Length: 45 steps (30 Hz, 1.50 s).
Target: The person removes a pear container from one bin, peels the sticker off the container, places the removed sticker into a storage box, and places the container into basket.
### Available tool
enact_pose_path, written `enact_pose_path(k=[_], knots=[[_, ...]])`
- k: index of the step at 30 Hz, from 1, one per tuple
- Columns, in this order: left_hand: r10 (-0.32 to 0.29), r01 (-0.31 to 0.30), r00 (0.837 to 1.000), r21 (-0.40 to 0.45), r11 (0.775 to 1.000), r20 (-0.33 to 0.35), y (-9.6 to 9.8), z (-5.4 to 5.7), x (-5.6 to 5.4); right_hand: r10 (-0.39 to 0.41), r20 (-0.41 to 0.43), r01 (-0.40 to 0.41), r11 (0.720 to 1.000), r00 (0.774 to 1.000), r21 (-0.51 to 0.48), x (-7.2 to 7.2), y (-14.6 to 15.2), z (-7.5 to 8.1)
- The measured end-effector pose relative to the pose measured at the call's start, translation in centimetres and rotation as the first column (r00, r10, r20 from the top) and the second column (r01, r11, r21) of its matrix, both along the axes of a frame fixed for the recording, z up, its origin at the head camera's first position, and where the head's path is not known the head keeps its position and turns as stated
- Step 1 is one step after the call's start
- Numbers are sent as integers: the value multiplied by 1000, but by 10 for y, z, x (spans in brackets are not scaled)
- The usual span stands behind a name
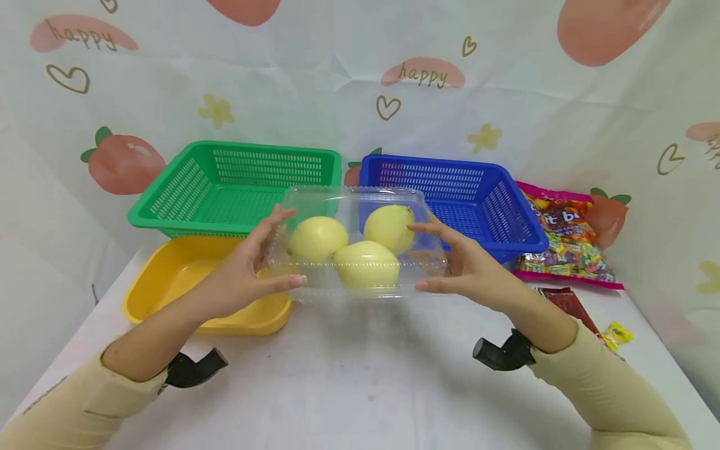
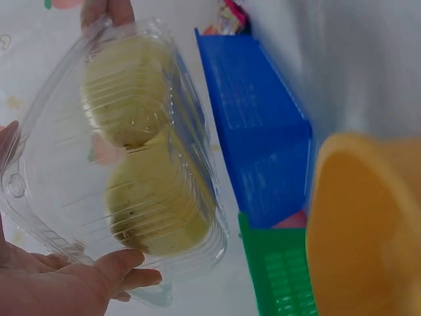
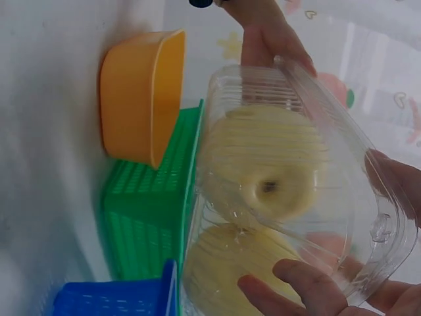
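Observation:
A clear plastic clamshell box (image 1: 315, 278) is held up over the table, its lid down over three pale yellow round fruits (image 1: 367, 265). My left hand (image 1: 242, 272) grips the box's left end, thumb on the near edge and fingers on the far side. At the opposite end my right hand (image 1: 469, 265) grips it in the same manner. Through the clear wall the fruits show in the left wrist view (image 2: 161, 197) and, with a dark dimple on one fruit (image 3: 263, 158), in the right wrist view.
Behind the box stand a green slotted basket (image 1: 169, 219) and a blue slotted basket (image 1: 523, 215). A yellow tub (image 1: 146, 281) sits at left. To the right lie a candy bag (image 1: 568, 240), a dark red packet (image 1: 570, 306) and a small yellow wrapped candy (image 1: 617, 334).

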<state>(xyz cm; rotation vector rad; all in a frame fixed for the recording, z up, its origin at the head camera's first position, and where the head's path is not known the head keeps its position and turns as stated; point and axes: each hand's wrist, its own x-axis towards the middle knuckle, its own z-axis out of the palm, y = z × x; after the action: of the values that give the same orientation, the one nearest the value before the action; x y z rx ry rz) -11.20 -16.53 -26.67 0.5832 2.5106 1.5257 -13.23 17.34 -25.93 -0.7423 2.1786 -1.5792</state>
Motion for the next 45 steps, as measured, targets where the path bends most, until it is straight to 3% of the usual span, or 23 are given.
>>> enact_pose_path(k=[6, 11, 16, 23, 33, 40, 45], knots=[[25, -26, 999, -16, 1000, -23, -11, 17, -17, -15, 29, 15, 1000, 999, 6, -24, -15, 12], [22, -22, 1000, -5, 1000, -3, -23, 34, -33, -16, 53, 16, 1000, 998, -10, -45, -28, 27], [88, -88, 996, -20, 996, -15, -36, 45, -54, -49, 61, 50, 999, 997, -3, -74, -47, 39], [130, -129, 991, 43, 991, -12, -55, 46, -89, -68, 103, 71, 997, 992, -29, -116, -69, 41], [154, -149, 987, 107, 983, -41, -84, 48, -128, -80, 170, 104, 985, 982, -138, -155, -104, 39], [176, -183, 983, 201, 962, 53, -95, 43, -149, -137, 210, 177, 967, 968, -185, -171, -125, 34], [174, -193, 978, 201, 960, 113, -104, 40, -159, -177, 244, 230, 951, 953, -206, -177, -136, 33]])
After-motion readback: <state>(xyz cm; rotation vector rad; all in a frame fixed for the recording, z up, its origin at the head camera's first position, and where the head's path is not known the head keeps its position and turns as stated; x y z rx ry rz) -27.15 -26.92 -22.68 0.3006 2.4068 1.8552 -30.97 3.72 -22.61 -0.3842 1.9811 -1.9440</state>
